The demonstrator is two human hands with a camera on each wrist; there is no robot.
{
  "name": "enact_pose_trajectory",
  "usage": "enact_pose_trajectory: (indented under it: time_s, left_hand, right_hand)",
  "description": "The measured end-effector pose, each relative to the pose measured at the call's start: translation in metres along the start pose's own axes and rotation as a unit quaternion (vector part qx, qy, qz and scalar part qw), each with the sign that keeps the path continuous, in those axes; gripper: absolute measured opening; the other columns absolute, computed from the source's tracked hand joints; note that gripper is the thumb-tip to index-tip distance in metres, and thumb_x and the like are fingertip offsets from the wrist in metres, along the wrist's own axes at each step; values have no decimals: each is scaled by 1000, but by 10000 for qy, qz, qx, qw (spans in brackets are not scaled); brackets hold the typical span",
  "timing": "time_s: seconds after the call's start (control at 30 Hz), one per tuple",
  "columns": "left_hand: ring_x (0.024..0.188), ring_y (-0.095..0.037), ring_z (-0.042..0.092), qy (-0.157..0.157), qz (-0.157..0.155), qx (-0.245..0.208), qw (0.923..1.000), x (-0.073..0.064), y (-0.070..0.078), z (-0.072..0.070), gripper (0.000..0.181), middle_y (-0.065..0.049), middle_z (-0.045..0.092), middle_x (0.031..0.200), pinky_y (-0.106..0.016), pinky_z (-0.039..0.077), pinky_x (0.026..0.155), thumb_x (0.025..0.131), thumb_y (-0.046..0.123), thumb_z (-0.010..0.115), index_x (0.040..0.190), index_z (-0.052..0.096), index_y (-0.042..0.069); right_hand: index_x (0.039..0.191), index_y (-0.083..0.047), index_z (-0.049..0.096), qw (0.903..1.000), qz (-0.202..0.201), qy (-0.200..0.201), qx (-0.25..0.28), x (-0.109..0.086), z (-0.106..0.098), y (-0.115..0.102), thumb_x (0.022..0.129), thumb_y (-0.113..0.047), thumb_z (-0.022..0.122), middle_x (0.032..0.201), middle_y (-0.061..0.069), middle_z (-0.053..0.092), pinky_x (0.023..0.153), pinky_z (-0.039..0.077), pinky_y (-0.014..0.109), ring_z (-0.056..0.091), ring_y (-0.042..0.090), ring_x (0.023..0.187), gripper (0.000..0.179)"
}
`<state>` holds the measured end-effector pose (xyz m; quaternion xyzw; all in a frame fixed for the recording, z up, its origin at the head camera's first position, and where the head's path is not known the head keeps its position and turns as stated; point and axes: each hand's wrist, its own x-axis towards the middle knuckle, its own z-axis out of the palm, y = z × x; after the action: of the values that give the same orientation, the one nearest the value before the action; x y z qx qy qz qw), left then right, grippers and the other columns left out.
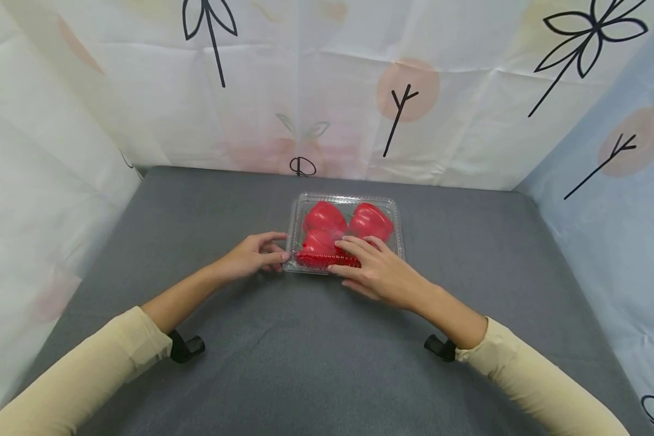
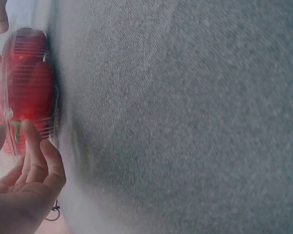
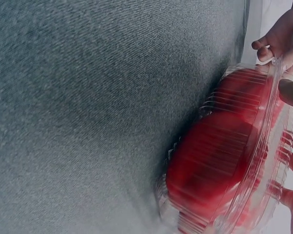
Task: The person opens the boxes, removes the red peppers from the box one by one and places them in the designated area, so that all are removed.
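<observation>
A clear plastic clamshell container (image 1: pixel 344 198) with several red bell peppers (image 1: pixel 370 221) inside lies near the back of the table. Its lid rests over the peppers. At the container's left front corner, my left hand (image 1: pixel 253 254) holds the rim, thumb above and fingers against the side wall; the left wrist view shows these fingers (image 2: pixel 36 165) beside a green pepper stem. My right hand (image 1: pixel 384 272) rests on the lid's front right part with its fingers spread and fairly straight. In the right wrist view its thumb (image 3: pixel 290 92) lies at the front rim. Part of the peppers is hidden under it.
Grey cloth covers the table (image 1: pixel 305 363). A white patterned curtain (image 1: pixel 332 91) hangs behind the table and along both sides. Dark straps (image 1: pixel 185 348) sit at the wrists beside beige sleeves.
</observation>
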<state>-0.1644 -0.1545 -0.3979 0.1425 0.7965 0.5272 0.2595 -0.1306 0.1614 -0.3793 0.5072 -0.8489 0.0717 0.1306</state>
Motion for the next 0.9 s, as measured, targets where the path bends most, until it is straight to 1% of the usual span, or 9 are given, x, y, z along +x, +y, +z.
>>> enact_pose_trajectory:
  time_s: [0.2, 0.4, 0.53, 0.7, 0.8, 0.9]
  left_hand:
    - [91, -21, 68, 16, -290, -668, 9973, -1, 4, 1, 58, -13, 70, 108, -45, 52, 94, 99, 16, 63, 148, 37, 1]
    - [92, -24, 69, 68, -566, -936, 9940, 0, 4, 4, 61, -11, 71, 103, -46, 49, 99, 97, 20, 66, 148, 38, 4]
    - [94, -24, 68, 107, -742, -1090, 9912, 1, 2, 5, 61, -11, 71, 102, -44, 50, 99, 96, 22, 68, 147, 39, 8]
    - [95, -25, 69, 171, -928, -1355, 9863, 3, 1, 7, 60, -11, 72, 104, -42, 50, 98, 95, 20, 69, 147, 40, 9]
    - [96, -24, 70, 166, -987, -1461, 9842, 3, 1, 8, 62, -12, 71, 106, -44, 49, 100, 95, 21, 69, 148, 38, 8]
    - [96, -24, 70, 181, -1063, -1587, 9814, 2, 1, 8, 63, -12, 71, 108, -46, 46, 103, 95, 21, 69, 149, 38, 8]
  right_hand:
    - [126, -19, 68, 10000, -50, 5, -54, 5, 0, -3, 80, -27, 83, 141, 17, 52, 103, 42, 54, 45, 33, 133, 49]
    - [125, -18, 68, 9999, -58, 79, 43, 11, 3, -6, 77, -27, 86, 139, 16, 53, 103, 41, 53, 46, 32, 131, 52]
    - [124, -18, 68, 9999, -72, 71, 2, 15, 5, -7, 77, -27, 85, 138, 16, 53, 104, 41, 54, 46, 31, 130, 51]
    - [123, -19, 69, 9999, -11, 105, 2, 18, 9, -9, 79, -27, 84, 139, 15, 53, 105, 37, 60, 46, 31, 131, 48]
    - [123, -19, 69, 9998, 32, 195, 10, 21, 11, -10, 78, -27, 84, 139, 15, 53, 106, 33, 64, 45, 31, 131, 48]
    - [122, -19, 69, 9996, 15, 286, -64, 23, 13, -11, 79, -26, 84, 138, 15, 53, 105, 33, 65, 46, 31, 131, 47]
